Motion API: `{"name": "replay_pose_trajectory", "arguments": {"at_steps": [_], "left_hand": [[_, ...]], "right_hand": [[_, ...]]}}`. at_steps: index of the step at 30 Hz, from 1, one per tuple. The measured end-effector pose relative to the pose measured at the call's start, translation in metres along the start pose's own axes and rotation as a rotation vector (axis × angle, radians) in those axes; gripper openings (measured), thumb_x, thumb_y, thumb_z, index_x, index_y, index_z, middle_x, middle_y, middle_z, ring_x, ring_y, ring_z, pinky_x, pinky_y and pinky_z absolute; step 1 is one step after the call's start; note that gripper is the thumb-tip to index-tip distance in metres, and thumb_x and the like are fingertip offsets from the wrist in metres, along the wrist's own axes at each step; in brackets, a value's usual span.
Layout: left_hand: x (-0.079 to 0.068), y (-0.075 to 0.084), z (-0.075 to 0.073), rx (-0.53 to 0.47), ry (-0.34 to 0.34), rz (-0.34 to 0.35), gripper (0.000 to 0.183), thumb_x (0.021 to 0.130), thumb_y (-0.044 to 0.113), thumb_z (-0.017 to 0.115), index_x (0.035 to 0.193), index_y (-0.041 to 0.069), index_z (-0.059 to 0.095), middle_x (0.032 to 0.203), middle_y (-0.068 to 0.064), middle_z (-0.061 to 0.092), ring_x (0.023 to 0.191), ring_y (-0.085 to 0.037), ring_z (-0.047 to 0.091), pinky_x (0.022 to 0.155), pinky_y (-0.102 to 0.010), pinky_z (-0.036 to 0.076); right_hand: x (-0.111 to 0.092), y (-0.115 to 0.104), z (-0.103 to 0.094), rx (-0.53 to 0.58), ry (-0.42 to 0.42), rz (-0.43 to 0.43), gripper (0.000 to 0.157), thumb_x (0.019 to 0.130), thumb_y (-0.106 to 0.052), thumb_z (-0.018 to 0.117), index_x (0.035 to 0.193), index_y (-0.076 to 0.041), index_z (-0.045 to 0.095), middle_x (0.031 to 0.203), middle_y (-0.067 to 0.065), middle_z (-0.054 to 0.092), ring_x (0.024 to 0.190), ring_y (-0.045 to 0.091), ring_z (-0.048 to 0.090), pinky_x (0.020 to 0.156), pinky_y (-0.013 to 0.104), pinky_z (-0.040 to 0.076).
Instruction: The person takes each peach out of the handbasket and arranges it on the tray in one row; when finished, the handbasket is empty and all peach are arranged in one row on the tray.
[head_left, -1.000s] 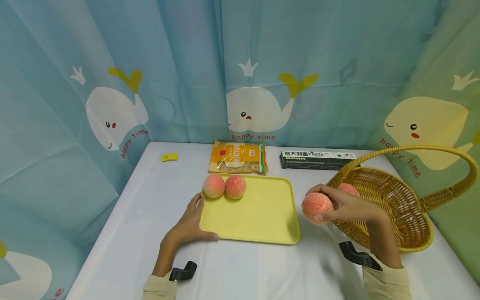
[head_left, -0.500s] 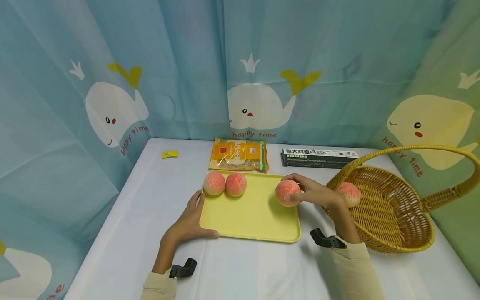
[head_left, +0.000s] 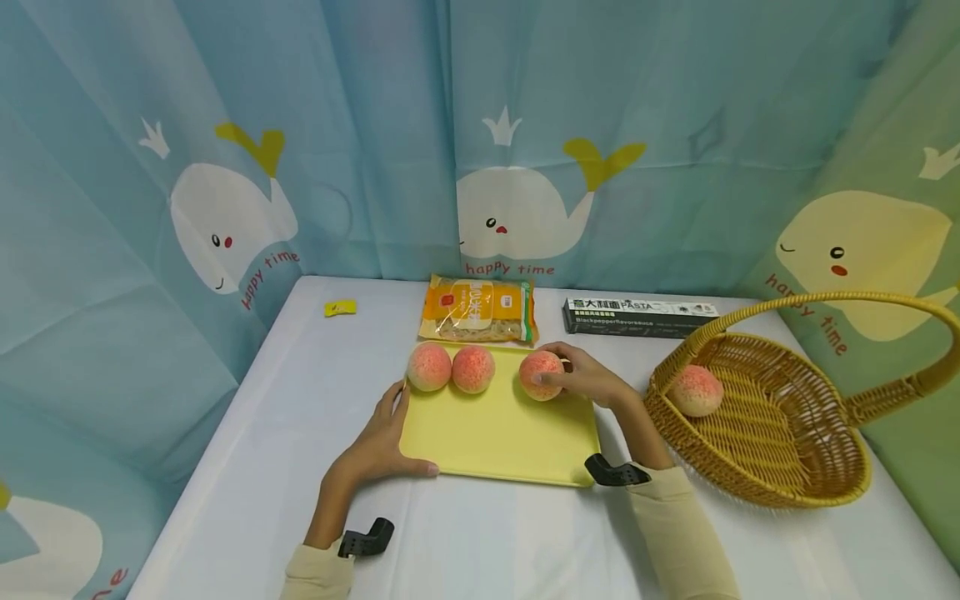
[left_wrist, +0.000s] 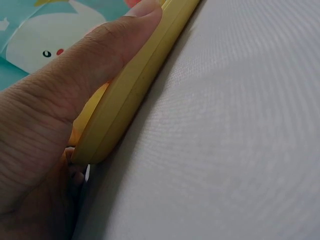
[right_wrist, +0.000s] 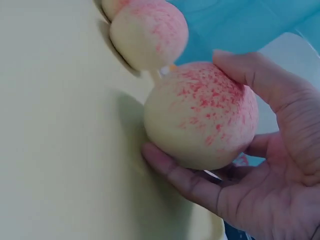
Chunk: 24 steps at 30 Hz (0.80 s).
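My right hand [head_left: 581, 379] holds a pink and cream peach [head_left: 542, 375] over the right part of the yellow tray [head_left: 487, 433]. In the right wrist view, thumb and fingers curl around that peach [right_wrist: 200, 120], close over the tray surface, with its shadow beside it. Two more peaches, a left one [head_left: 429, 367] and a right one [head_left: 473, 369], sit side by side at the tray's back left. My left hand [head_left: 382, 442] grips the tray's front left corner; its thumb [left_wrist: 120, 42] lies along the front rim, while its fingers reach up the left side.
Right of the tray stands a wicker basket [head_left: 765, 492] with a tall handle and one peach [head_left: 697, 392] inside. Behind the tray lie an orange noodle packet [head_left: 477, 310] and a black pasta box [head_left: 637, 319]. A small yellow packet [head_left: 340, 307] is at the back left.
My right hand has carried the peach leftward from beside the basket to above the tray, near the two other peaches. The left hand has stayed at the tray corner.
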<state>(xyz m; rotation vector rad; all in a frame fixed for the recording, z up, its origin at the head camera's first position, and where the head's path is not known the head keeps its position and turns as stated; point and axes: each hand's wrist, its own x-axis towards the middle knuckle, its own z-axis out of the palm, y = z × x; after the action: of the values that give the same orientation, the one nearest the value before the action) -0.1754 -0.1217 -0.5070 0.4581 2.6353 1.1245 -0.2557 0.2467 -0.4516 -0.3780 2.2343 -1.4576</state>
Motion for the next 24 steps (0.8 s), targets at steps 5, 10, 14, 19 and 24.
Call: {"name": "replay_pose_trajectory", "arguments": {"at_steps": [5,10,14,19,24], "left_hand": [[-0.001,0.000,0.000,-0.002,0.001,-0.006,0.143,0.057,0.062,0.086,0.158,0.018,-0.004,0.163,-0.012,0.001,0.149,-0.038,0.014,0.112,-0.061,0.028],[0.000,0.000,0.000,0.002,0.000,0.003,0.143,0.057,0.063,0.086,0.158,0.019,-0.005,0.163,-0.012,0.001,0.149,-0.037,0.013,0.113,-0.061,0.028],[0.000,-0.001,0.002,0.006,0.000,0.007,0.143,0.056,0.064,0.085,0.158,0.021,-0.005,0.163,-0.011,0.002,0.149,-0.036,0.013,0.113,-0.060,0.028],[0.000,-0.001,0.002,0.010,0.000,-0.003,0.144,0.055,0.065,0.085,0.158,0.022,-0.005,0.163,-0.010,0.001,0.150,-0.035,0.012,0.113,-0.060,0.027],[0.000,0.000,0.000,0.013,-0.001,-0.004,0.144,0.056,0.062,0.086,0.158,0.020,-0.005,0.163,-0.011,0.001,0.150,-0.035,0.011,0.114,-0.059,0.026]], "right_hand": [[0.012,-0.001,0.010,0.023,0.001,-0.001,0.058,0.094,-0.020,0.063,0.142,0.002,0.040,0.127,0.024,0.053,0.096,0.018,0.062,0.074,0.042,0.058],[0.017,-0.004,0.018,0.001,-0.004,-0.034,0.053,0.094,-0.022,0.063,0.137,0.001,0.045,0.121,0.022,0.056,0.092,0.019,0.062,0.070,0.042,0.058],[0.016,-0.007,0.021,-0.040,0.009,-0.053,0.050,0.094,-0.021,0.064,0.136,0.000,0.047,0.123,0.021,0.056,0.100,0.022,0.059,0.075,0.038,0.056],[0.011,-0.011,0.021,-0.148,0.031,-0.059,0.051,0.092,-0.023,0.067,0.135,-0.003,0.049,0.125,0.019,0.057,0.110,0.027,0.055,0.081,0.032,0.050],[0.009,-0.005,0.018,-0.191,-0.028,-0.096,0.066,0.090,-0.023,0.070,0.144,-0.005,0.039,0.134,0.019,0.052,0.118,0.033,0.053,0.091,0.041,0.049]]}}
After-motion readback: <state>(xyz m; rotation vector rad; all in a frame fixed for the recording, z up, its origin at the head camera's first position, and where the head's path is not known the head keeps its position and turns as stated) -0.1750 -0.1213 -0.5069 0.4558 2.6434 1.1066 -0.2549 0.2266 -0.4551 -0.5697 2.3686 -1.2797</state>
